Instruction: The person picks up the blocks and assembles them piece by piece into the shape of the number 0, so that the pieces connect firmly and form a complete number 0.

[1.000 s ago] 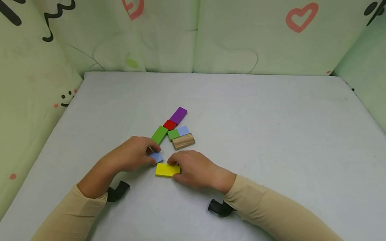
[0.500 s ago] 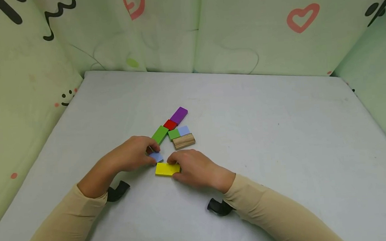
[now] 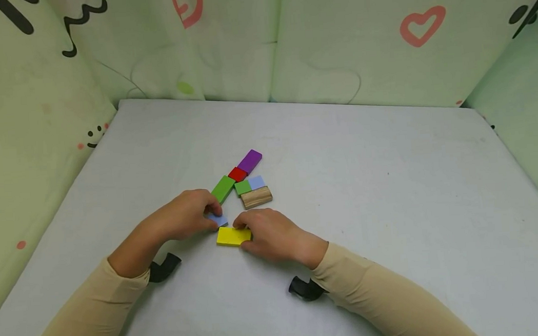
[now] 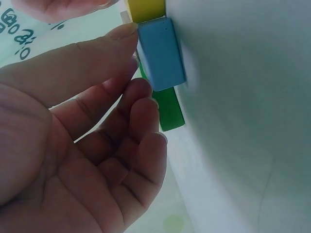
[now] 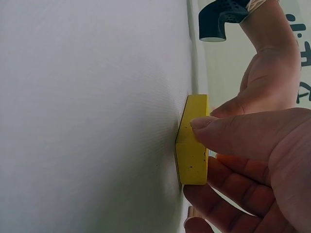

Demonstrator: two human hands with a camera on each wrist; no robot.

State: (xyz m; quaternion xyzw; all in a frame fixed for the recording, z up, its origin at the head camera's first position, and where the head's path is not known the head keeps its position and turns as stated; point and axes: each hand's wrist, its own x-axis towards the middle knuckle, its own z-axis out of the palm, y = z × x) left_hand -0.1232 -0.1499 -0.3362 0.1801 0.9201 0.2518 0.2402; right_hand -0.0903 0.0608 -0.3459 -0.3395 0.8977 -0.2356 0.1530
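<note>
With thumb and fingers my left hand (image 3: 186,214) pinches a light blue block (image 3: 219,220) that lies on the table. Just to its right, my right hand (image 3: 278,237) pinches a flat yellow block (image 3: 233,236) by its right end. In the left wrist view the thumb presses the near side of the blue block (image 4: 162,54), with the long green block behind it. The right wrist view has my thumb on the edge of the yellow block (image 5: 193,145). Beyond the left fingers a long green block (image 3: 223,189) runs diagonally up to a red block (image 3: 237,174) and a purple block (image 3: 250,161).
A small green block (image 3: 243,187) and another light blue block (image 3: 256,182) sit side by side against a wood-grain block (image 3: 256,197). All lie on a white table (image 3: 391,206). Patterned pale green curtains (image 3: 335,40) surround its back and sides.
</note>
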